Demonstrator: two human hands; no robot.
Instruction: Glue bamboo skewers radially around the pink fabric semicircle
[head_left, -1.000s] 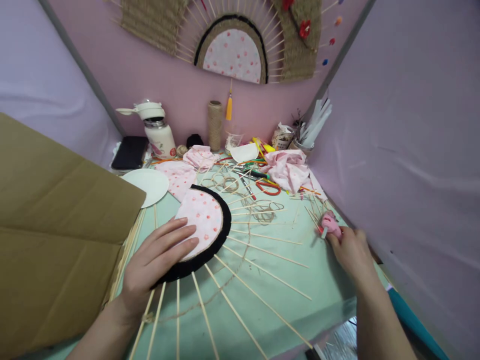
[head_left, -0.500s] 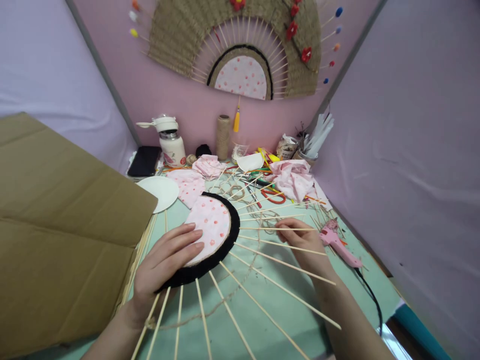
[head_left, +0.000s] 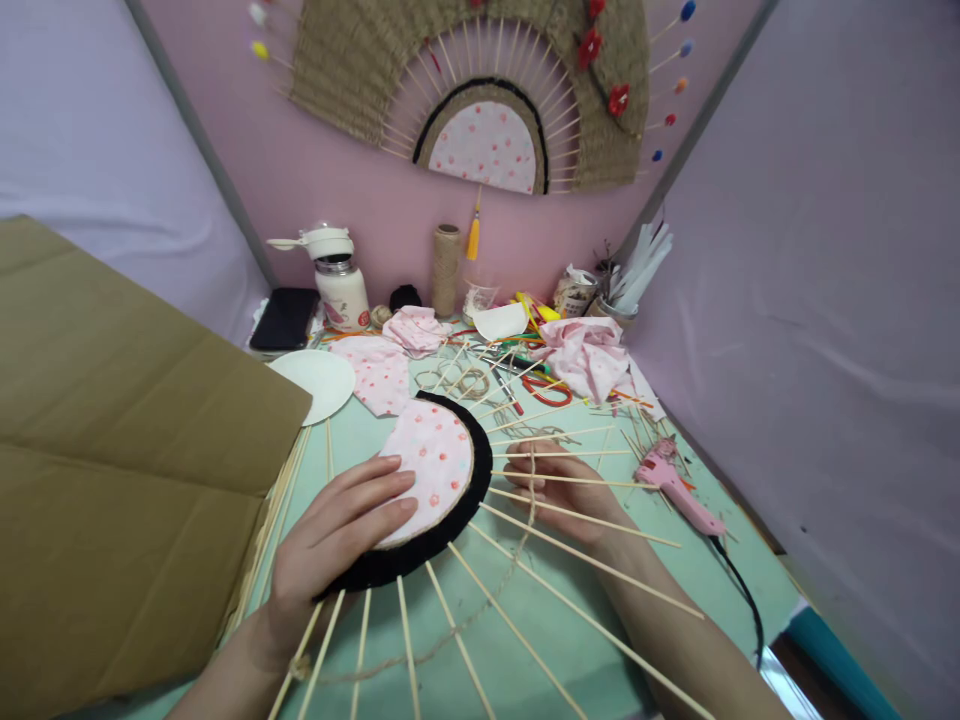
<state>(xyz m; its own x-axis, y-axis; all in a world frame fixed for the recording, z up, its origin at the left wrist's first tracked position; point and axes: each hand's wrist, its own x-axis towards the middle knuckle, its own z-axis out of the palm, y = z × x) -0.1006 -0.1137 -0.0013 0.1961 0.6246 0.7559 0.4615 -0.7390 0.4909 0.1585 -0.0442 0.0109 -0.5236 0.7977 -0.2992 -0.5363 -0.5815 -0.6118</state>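
Note:
A half-round fan base (head_left: 431,450), covered in pink flowered cloth with a black rim, has thin bamboo sticks fanning out from it. My left hand (head_left: 341,535) grips its straight side, fingers flat on the cloth; the thumb is hidden beneath. Jute twine (head_left: 469,620) is knotted round a stick at the lower left and runs across the sticks up to the right. Below the right-hand sticks is my right hand (head_left: 566,490), its fingertips pinched close to the black rim at the twine's upper end. Sticks partly cover these fingers.
A cardboard sheet (head_left: 135,480) stands at the left. A pink glue gun (head_left: 679,490) with a black cord lies at the right. Behind are scissors (head_left: 547,390), crumpled pink cloth (head_left: 589,355), a twine spool (head_left: 446,270) and a white bottle (head_left: 343,290). A finished fan (head_left: 480,150) hangs on the wall.
My right hand has moved left under the sticks, closer to the black rim, and the twine's upper end now crosses over it. The fan base has shifted slightly right and down with my left hand.

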